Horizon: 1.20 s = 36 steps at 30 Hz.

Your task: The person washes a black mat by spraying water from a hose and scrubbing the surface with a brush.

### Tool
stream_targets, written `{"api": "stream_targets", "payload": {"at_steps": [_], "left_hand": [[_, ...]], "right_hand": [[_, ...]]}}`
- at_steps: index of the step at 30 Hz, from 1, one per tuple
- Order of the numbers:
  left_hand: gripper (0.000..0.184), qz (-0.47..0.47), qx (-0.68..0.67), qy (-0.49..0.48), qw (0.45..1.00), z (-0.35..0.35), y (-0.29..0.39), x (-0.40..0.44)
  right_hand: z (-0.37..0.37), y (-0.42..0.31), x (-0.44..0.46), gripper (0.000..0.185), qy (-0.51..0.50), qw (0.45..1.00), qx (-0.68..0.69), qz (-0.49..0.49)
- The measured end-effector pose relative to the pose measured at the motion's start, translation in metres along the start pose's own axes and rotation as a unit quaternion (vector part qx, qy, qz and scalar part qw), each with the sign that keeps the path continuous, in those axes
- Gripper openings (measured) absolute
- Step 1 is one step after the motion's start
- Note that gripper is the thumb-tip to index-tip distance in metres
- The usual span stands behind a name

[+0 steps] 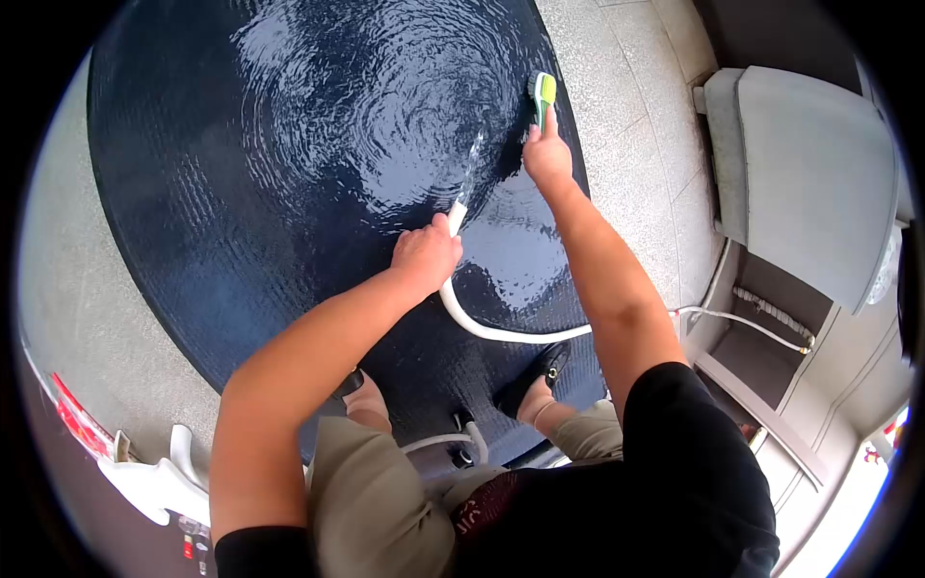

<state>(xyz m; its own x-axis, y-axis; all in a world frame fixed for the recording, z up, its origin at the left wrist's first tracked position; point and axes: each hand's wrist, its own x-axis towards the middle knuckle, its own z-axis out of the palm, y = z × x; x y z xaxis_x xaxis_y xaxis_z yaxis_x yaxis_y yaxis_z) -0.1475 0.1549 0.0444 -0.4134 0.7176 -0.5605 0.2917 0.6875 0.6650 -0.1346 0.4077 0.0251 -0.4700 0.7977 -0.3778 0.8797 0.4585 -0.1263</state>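
My left hand is closed around a white hose near its end. Water runs from the hose mouth onto a dark ribbed mat, spreading ripples over its wet surface. In my right hand is a green-and-white scrub brush, held by its handle above the right side of the mat. The dark bristles face left. From my left hand the hose curves down and to the right, passing behind my right forearm.
Pale floor tiles border the mat. A grey box-like piece stands at the right, with an open recess below it. White chair-like parts are at lower left. My shoes are on the mat.
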Motion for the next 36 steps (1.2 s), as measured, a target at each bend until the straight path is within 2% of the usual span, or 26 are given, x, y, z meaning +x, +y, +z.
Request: {"api": "stream_targets", "payload": {"at_steps": [3, 5, 9, 13, 17, 19, 20, 23, 27, 28, 31, 36], "left_hand": [[0.030, -0.002, -0.011, -0.030, 0.999, -0.012, 0.013, 0.009], [0.031, 0.021, 0.002, -0.048, 0.999, -0.009, 0.020, 0.017], [0.030, 0.038, 0.046, -0.040, 0.997, -0.010, 0.032, 0.028], [0.030, 0.013, 0.060, -0.006, 0.998, -0.010, 0.028, 0.029], [0.029, -0.041, 0.028, 0.010, 0.999, -0.006, 0.005, 0.019], [0.028, -0.046, 0.029, 0.015, 0.998, -0.007, -0.001, 0.018], [0.028, -0.048, 0.030, 0.014, 0.998, -0.005, -0.003, 0.015], [0.028, -0.032, 0.039, 0.019, 0.999, 0.000, -0.009, 0.014], [0.030, -0.085, 0.011, 0.003, 0.996, -0.006, -0.013, -0.001], [0.032, -0.114, 0.009, -0.003, 0.993, -0.008, -0.016, -0.007], [0.033, -0.124, -0.013, 0.014, 0.992, -0.004, -0.035, -0.028], [0.038, -0.204, -0.071, 0.056, 0.975, 0.002, -0.081, -0.066]], "right_hand": [[0.007, 0.025, -0.066, 0.062, -0.048, 0.997, -0.061, -0.005], [0.005, 0.037, -0.063, 0.061, -0.044, 0.995, -0.085, -0.019], [-0.023, 0.013, -0.002, 0.055, -0.014, 0.994, -0.105, -0.013], [-0.030, 0.002, 0.062, 0.055, 0.004, 0.999, -0.029, -0.016], [-0.009, 0.012, -0.022, 0.064, -0.065, 0.997, -0.023, -0.040], [0.009, 0.021, -0.064, 0.068, -0.092, 0.992, -0.011, -0.088], [0.015, 0.020, -0.067, 0.067, -0.072, 0.993, -0.032, -0.090], [-0.004, 0.001, -0.016, 0.059, -0.036, 0.992, -0.074, -0.092], [-0.029, -0.031, 0.033, 0.055, -0.010, 0.997, -0.065, -0.047], [-0.027, -0.037, 0.025, 0.055, -0.016, 0.998, -0.052, -0.038], [-0.012, -0.038, -0.042, 0.059, -0.081, 0.996, -0.019, -0.044], [0.033, -0.011, -0.180, 0.061, -0.155, 0.977, 0.015, -0.149]]}}
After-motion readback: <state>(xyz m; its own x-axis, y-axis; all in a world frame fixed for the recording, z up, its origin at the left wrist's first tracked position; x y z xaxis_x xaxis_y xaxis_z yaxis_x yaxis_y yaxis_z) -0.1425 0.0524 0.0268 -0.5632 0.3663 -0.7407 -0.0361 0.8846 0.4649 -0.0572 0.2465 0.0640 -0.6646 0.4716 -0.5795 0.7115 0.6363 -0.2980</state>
